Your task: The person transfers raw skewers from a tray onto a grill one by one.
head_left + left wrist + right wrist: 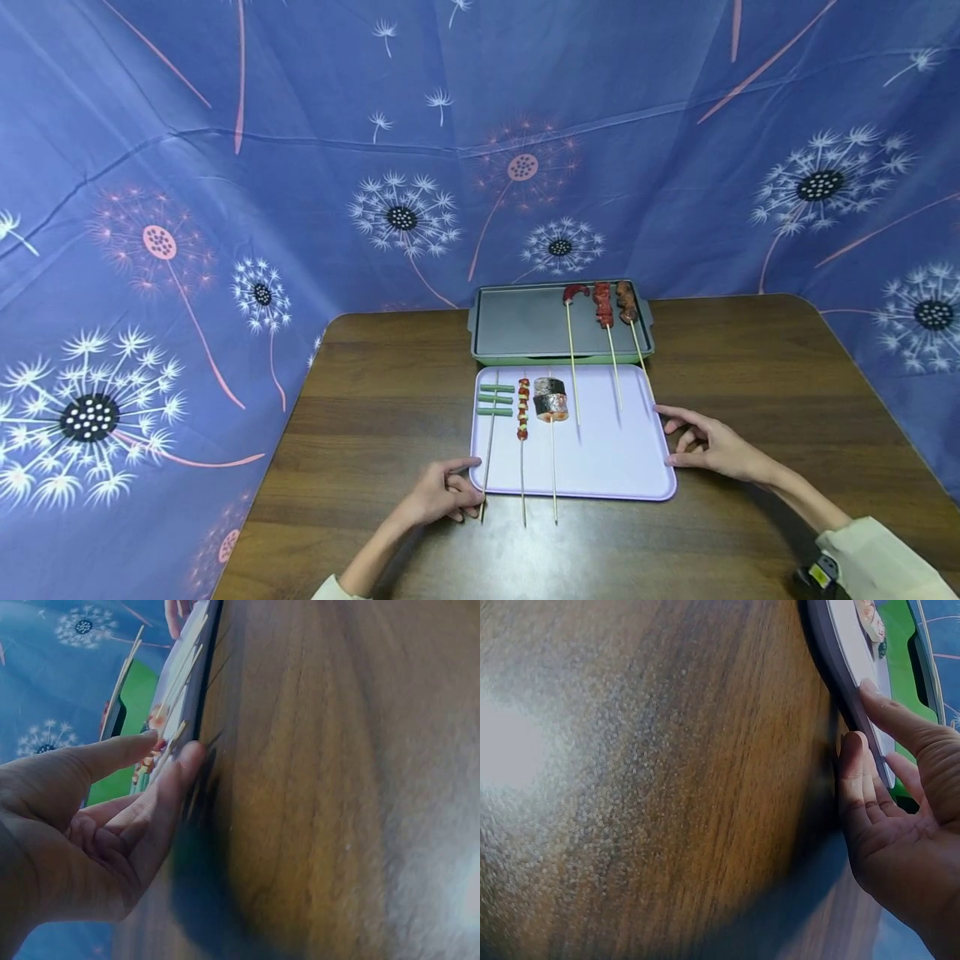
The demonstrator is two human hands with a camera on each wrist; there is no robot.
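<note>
A lilac tray (615, 467) lies on the wooden table, with my hands at its two sides. My left hand (442, 493) grips the near left corner, thumb over the rim and fingers at its outer edge. At the right edge my right hand (716, 450) holds the rim; in the right wrist view its thumb (892, 716) lies on top and the fingers are lower outside. On the tray's left half are skewers of green sticks (495, 412), small red and pale pieces (522, 408), and dark-skinned chunks (551, 398). Their bare stick ends overhang the front rim.
Right behind the tray stands a grey griddle (517, 325) with a green base. A curved dark red skewer (575, 292), a red meat skewer (603, 302) and a brown meat skewer (627, 302) rest on it, sticks reaching over the tray. A blue dandelion-patterned cloth (465, 200) hangs behind.
</note>
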